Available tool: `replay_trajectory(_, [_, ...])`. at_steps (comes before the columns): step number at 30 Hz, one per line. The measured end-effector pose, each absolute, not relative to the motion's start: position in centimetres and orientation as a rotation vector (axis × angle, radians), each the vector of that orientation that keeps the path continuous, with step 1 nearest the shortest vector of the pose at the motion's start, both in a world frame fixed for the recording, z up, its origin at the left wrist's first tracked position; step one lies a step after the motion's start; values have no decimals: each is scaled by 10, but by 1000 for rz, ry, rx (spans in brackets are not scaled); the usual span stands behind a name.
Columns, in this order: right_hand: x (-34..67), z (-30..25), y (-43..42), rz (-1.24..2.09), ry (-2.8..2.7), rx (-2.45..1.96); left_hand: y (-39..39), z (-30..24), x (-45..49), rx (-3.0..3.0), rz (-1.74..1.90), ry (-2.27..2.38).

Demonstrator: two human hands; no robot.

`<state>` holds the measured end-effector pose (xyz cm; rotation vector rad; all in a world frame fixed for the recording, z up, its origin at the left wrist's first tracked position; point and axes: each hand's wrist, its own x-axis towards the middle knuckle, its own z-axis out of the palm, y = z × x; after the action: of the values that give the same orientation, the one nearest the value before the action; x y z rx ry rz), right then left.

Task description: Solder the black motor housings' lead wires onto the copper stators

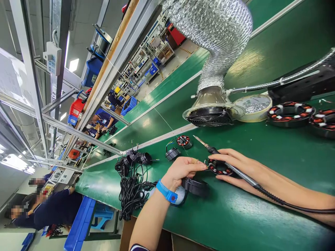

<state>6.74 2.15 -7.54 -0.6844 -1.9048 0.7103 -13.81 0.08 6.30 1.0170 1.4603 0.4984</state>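
Note:
A motor stator [220, 168] with copper-red windings sits low over the green bench. My right hand [243, 169] has its fingers along both sides of this stator, and a soldering iron [232, 169] lies across the same hand, its tip pointing up and left, away from the stator. At the stator's left edge, my left hand [185, 169], wearing a blue wristband [166, 191], pinches thin wires between thumb and forefinger. Below the left wrist is a round black housing [196, 187]. A smaller stator [184, 141] and a black cap with coloured wires [172, 154] lie farther back.
A fan [211, 116] with a silver duct [217, 45] stands behind my hands. Beside it are a tape roll [255, 108] and more wound stators [290, 113]. Coiled black cables [132, 195] lie at the left, near a blue bin [80, 225]. Other people work farther left.

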Motion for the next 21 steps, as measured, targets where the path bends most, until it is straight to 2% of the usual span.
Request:
replay_trajectory(4, [67,-73,21,730,-1927,-701,2,73,-135,1153,397,1502])
replay_trajectory(11, [63,-78,21,663,-1903,-678,-5,75,-113,1167,488,1665])
replay_trajectory(21, [61,-84,21,604,-1902,-715,-2,68,-144,1036,531,1531])
